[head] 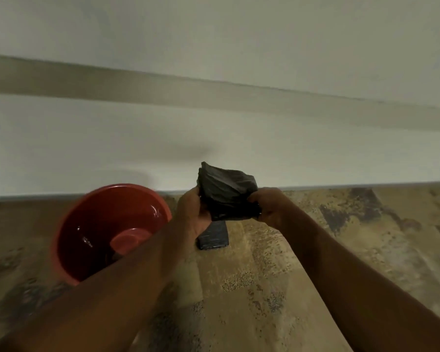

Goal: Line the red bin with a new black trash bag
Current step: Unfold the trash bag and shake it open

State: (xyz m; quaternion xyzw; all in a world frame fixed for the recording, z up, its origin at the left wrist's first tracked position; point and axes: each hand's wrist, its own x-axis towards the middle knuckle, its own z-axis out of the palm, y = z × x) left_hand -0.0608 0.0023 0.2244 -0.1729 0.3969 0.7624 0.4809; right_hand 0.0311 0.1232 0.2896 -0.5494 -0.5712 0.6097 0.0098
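The red bin [69,224] stands on the floor at the left, round and with nothing lining it; its glossy inside and bottom show. A folded, crumpled black trash bag [226,191] is held up in the air to the right of the bin, in front of the wall. My left hand [193,209] grips its left side and my right hand [267,204] pinches its right lower edge. My left forearm crosses over the bin's near rim. A flat black pack of bags [214,238] lies on the floor just below my hands.
A white wall [214,123] with a grey baseboard runs across behind the bin. The floor [264,288] is mottled brown and beige tile, bare to the right of my arms.
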